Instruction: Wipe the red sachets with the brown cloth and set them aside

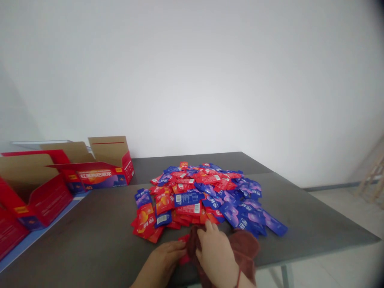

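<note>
Your left hand (pixel 163 259) comes in from the lower edge, its back turned up, fingers close together and pointing toward your right hand (pixel 217 252), just beside it. Your right hand slants up and leftward, back uppermost, fingers bent and thumb drawn in below them. Your right wrist (pixel 233 277) shows near the lower edge.

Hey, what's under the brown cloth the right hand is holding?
Beside the brown cloth, a red packet shows by the left hand; whether it continues underneath isn't clear. Whatever else lies below is covered by the cloth and the right hand.
</note>
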Available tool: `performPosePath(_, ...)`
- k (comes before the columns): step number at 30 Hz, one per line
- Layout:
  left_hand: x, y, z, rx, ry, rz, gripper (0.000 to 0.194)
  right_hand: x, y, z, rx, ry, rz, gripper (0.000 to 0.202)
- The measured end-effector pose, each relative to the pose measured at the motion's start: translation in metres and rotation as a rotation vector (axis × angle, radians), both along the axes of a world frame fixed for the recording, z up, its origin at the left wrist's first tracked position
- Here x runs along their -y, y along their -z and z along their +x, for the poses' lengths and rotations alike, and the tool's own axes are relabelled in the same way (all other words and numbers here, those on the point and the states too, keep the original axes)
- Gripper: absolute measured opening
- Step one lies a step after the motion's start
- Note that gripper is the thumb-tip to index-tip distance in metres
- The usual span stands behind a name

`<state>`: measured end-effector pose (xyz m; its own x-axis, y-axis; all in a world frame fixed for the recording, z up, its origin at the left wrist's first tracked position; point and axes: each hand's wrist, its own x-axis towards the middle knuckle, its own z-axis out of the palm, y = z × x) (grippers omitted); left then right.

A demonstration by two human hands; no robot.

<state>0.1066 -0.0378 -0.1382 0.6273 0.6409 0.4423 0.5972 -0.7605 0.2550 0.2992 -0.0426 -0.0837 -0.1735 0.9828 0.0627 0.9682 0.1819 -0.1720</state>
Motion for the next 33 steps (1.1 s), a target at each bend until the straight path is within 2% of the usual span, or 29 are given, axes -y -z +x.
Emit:
performPosePath(2, -0.001, -0.012, 0.006, -0.002, 0.057, -0.100, 0.033, 0.002, 0.001, -0.016, -0.020, -0.056, -0.014, 0.026)
performPosePath(4, -0.001, -0.015, 0.007, -0.007, 0.077, -0.126, 0.034, 0.003, 0.002, -0.024, 0.005, -0.108, -0.034, 0.028)
performPosePath(6, -0.001, -0.010, 0.001, -0.009, 0.019, -0.077, 0.030, 0.002, 0.004, -0.021, 0.048, -0.122, -0.049, 0.029)
performPosePath(10, -0.001, 0.009, -0.017, -0.030, -0.225, 0.049, 0.024, -0.001, 0.010, 0.002, 0.106, -0.040, -0.065, 0.029)
performPosePath(14, -0.002, 0.013, -0.022, -0.095, -0.238, 0.135, 0.023, -0.002, 0.012, 0.001, 0.173, -0.031, -0.024, 0.031)
performPosePath(18, -0.003, 0.008, -0.017, -0.108, -0.217, 0.133, 0.031, -0.005, 0.006, -0.027, 0.226, -0.142, -0.031, 0.029)
performPosePath(22, 0.000, 0.004, -0.018, -0.144, -0.249, 0.102, 0.033, -0.006, 0.001, -0.047, 0.204, -0.289, -0.045, 0.034)
performPosePath(24, 0.001, 0.005, -0.019, -0.155, -0.270, 0.115, 0.033, -0.003, 0.001, -0.046, 0.172, -0.343, -0.049, 0.037)
performPosePath(27, 0.002, 0.009, -0.022, -0.146, -0.298, 0.183, 0.031, 0.005, 0.002, -0.029, 0.142, -0.388, -0.067, 0.034)
performPosePath(29, 0.002, 0.011, -0.023, -0.145, -0.307, 0.217, 0.031, 0.010, 0.002, -0.013, 0.128, -0.357, -0.090, 0.030)
performPosePath(33, 0.000, 0.012, -0.022, -0.142, -0.300, 0.188, 0.029, 0.012, -0.001, 0.010, 0.152, -0.116, -0.107, 0.029)
